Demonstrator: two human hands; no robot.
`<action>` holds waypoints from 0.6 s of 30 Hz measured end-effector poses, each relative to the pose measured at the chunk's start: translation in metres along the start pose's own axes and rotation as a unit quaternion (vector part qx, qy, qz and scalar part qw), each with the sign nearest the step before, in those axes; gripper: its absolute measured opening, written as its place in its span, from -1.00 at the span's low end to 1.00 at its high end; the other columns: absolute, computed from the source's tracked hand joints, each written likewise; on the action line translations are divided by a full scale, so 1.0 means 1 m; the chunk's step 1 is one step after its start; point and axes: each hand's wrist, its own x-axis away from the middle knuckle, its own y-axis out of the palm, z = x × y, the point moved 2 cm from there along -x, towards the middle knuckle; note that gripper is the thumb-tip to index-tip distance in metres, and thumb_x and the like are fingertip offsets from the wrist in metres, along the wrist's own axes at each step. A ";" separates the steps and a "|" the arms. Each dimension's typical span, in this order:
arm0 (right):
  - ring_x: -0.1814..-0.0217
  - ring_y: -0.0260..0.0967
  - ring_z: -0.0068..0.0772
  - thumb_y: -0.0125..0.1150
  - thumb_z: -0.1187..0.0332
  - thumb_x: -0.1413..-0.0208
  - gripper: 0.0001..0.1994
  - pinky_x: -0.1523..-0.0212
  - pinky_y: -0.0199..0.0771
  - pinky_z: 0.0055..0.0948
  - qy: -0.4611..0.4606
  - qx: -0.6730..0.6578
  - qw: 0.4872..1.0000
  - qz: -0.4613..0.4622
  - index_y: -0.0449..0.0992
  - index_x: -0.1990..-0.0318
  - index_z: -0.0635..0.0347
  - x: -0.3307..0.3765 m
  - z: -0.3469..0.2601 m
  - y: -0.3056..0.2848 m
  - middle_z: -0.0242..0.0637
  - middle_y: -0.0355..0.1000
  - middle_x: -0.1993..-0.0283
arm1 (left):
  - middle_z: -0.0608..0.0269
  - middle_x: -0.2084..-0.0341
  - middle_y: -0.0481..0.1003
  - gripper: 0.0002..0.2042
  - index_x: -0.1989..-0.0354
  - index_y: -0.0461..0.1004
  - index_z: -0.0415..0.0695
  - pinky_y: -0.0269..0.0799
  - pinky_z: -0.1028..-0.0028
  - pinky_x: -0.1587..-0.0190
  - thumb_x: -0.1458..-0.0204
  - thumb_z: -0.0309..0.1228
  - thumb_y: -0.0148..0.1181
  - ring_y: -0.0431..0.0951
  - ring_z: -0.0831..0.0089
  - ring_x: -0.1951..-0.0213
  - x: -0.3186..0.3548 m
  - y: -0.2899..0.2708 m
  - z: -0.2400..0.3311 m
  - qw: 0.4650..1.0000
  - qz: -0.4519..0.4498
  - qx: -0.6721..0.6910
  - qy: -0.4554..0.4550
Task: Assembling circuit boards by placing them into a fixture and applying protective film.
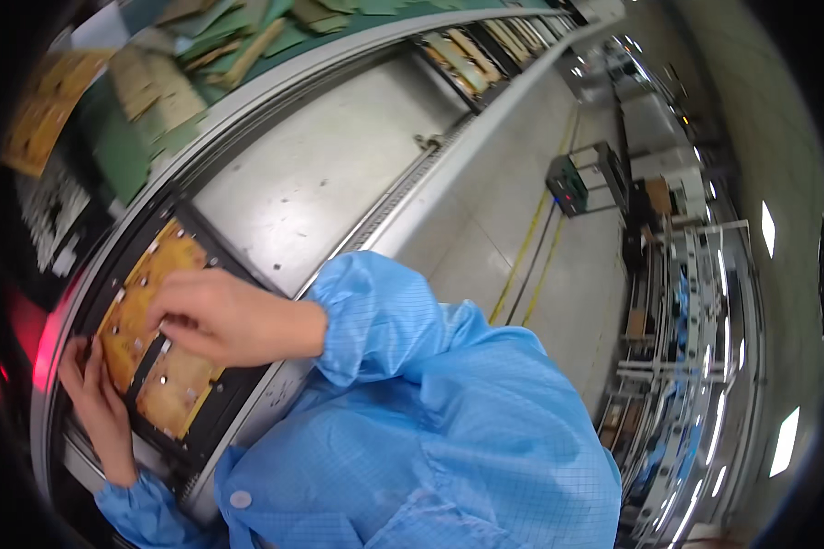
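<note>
Circuit boards (156, 320), yellow-brown and flat, sit in a black tray (238, 389) on the conveyor line (339, 156) at our lower left, and both our hands are on them. Our right hand (224, 316) lies palm down across the upper board, its fingers (169, 311) bent and pressed close together with the tips at the strip between the two boards; we cannot tell whether they pinch a small part there or only press on the board. Our left hand (96, 398) rests along the tray's outer edge, fingers laid flat and slightly spread against the rim and the board's side, steadying rather than gripping. Both boards look seated in the tray's recesses, with small pale parts dotted over them, so we judge that the loading of the tray is done and that the work on the upper board is under way, while the lower board (176, 389) lies untouched for now. Further up the line, more trays with boards (462, 59) stand in a row. Beyond the line's far rail, loose brown and green boards (169, 87) lie heaped on a green surface. To our right, the pale floor (494, 210) carries yellow lines, and racks of equipment (677, 274) stand beyond it. Our blue sleeves (384, 329) fill the lower middle of the view.
</note>
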 end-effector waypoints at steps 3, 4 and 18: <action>0.19 0.44 -0.04 0.13 0.52 -0.11 -0.88 0.19 0.45 -0.24 0.018 0.005 1.000 0.002 0.51 0.19 0.27 0.007 -0.007 -0.006 -0.10 0.42 0.24 | 0.00 -0.05 0.37 -0.69 -0.11 0.42 -0.25 0.23 0.25 -0.23 -0.21 -0.63 -0.04 0.34 0.05 -0.14 -0.004 0.002 0.008 0.999 -0.039 -0.035 -0.001; 0.19 0.44 -0.04 0.13 0.52 -0.11 -0.87 0.18 0.45 -0.23 0.009 0.011 1.000 0.008 0.52 0.19 0.26 0.007 -0.005 -0.007 -0.10 0.42 0.23 | 0.00 -0.05 0.37 -0.69 -0.11 0.42 -0.25 0.23 0.25 -0.23 -0.21 -0.63 -0.04 0.34 0.05 -0.14 -0.008 0.004 0.009 0.999 -0.039 -0.034 0.006; 0.09 0.30 -0.19 0.28 0.66 0.16 -0.59 0.04 0.33 -0.29 -0.090 0.249 0.953 -0.150 0.63 0.09 0.06 -0.005 -0.022 0.034 -0.36 0.42 0.22 | 0.02 0.09 0.47 -0.77 0.12 0.53 -0.27 0.37 0.23 -0.10 -0.03 -0.63 0.09 0.43 0.04 0.01 -0.006 -0.006 0.029 0.992 0.084 0.096 0.000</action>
